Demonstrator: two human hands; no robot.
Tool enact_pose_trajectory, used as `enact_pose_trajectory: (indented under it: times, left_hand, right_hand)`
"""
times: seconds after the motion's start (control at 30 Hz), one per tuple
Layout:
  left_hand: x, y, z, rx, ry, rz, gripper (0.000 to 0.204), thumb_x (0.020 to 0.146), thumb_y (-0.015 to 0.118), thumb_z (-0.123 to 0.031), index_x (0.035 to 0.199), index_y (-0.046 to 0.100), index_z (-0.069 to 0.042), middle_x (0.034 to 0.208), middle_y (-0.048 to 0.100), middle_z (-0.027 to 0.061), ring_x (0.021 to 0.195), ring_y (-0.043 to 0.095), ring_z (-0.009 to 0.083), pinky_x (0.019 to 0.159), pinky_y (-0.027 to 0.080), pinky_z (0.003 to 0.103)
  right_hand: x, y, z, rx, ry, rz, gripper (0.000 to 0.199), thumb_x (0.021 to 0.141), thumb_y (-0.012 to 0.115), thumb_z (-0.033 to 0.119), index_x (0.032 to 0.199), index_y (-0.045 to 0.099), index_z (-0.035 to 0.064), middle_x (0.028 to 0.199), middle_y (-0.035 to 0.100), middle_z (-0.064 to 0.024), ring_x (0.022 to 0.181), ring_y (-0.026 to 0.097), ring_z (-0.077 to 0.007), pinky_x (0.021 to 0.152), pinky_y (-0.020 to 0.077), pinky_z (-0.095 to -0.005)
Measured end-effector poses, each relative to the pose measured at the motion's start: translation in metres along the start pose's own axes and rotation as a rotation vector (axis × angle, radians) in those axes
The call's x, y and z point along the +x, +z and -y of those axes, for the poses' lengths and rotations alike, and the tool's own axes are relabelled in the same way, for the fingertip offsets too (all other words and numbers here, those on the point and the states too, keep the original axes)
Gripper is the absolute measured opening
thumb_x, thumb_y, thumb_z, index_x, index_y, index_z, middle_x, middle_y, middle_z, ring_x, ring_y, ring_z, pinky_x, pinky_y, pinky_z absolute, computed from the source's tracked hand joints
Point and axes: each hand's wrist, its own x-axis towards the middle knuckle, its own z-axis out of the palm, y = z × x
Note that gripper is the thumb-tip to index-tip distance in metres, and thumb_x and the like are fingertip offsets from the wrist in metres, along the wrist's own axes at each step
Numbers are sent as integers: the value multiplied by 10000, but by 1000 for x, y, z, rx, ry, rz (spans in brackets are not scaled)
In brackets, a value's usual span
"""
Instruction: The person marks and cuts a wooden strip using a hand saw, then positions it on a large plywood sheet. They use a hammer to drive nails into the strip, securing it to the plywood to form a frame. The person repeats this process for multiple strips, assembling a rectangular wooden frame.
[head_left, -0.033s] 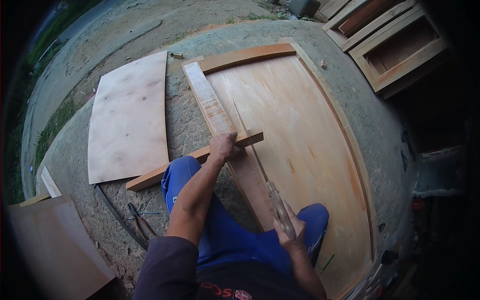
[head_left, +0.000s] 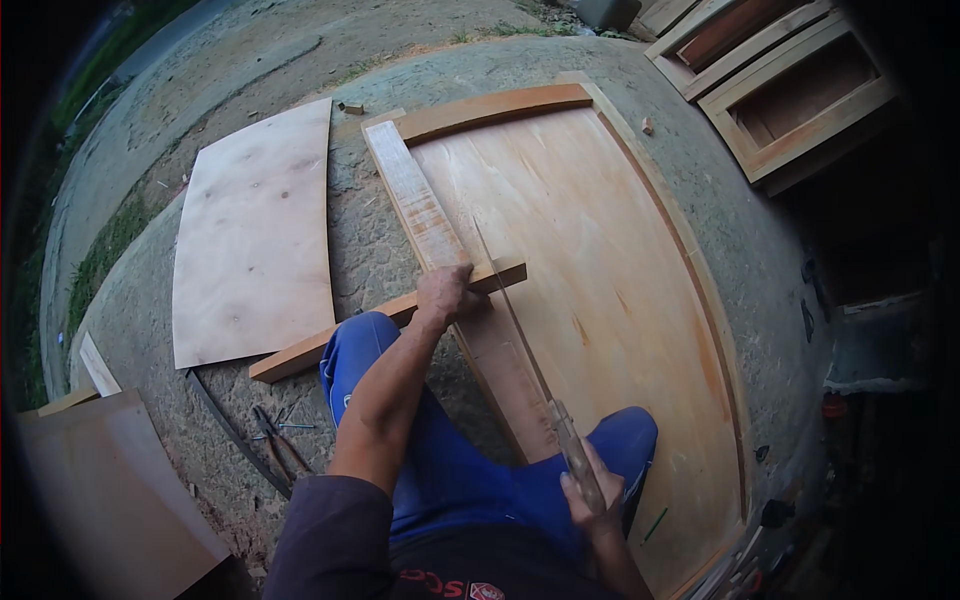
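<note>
My left hand (head_left: 447, 292) presses down on a narrow wooden batten (head_left: 300, 352) that lies crosswise over the left stile (head_left: 412, 197) of a large plywood door panel (head_left: 610, 270) flat on the ground. My right hand (head_left: 588, 497) grips the handle of a handsaw. The thin saw blade (head_left: 515, 322) runs up and away from the handle, past the batten's right end next to my left hand. My knees in blue trousers (head_left: 450, 470) rest on the ground and on the panel's near part.
A loose plywood sheet (head_left: 255, 230) lies to the left on the concrete. Wooden frames (head_left: 790, 95) are stacked at the top right. Pliers and nails (head_left: 275, 430) lie by my left knee. Another board (head_left: 110, 490) sits at the lower left.
</note>
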Motion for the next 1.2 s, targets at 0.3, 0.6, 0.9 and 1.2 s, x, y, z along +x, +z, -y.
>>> enact_pose_trajectory:
  times: [0.3, 0.6, 0.9, 1.2]
  left_hand:
    - [0, 8, -22, -22, -2, 19, 360, 734, 760, -373, 994, 689, -134, 943, 729, 174, 933, 702, 369, 799, 545, 472]
    - [-4, 4, -1, -20, -41, 62, 396, 716, 772, -402, 995, 690, -134, 931, 728, 175, 922, 703, 376, 799, 546, 479]
    - [-4, 8, -1, 6, -13, 51, 371, 735, 750, -387, 1003, 686, -139, 919, 725, 176, 911, 703, 377, 786, 546, 484]
    - [-3, 12, -9, -20, -21, 48, 366, 733, 764, -377, 994, 677, -135, 918, 723, 172, 924, 700, 376, 783, 548, 476]
  right_hand:
    - [134, 66, -34, 132, 10, -98, 516, 852, 691, 82, 1333, 565, -54, 939, 718, -229, 810, 739, -312, 711, 572, -355]
    - [-65, -18, -18, -75, 2, -17, 498, 841, 689, 99, 1288, 579, -91, 1054, 717, -259, 911, 749, -335, 812, 585, -371]
    - [107, 65, -36, 103, -20, -84, 534, 848, 701, 79, 1346, 557, -50, 994, 717, -243, 829, 745, -317, 726, 576, -354]
    - [69, 41, -33, 17, 75, -30, 527, 827, 698, 67, 1311, 560, -89, 1025, 708, -270, 831, 746, -340, 727, 577, -363]
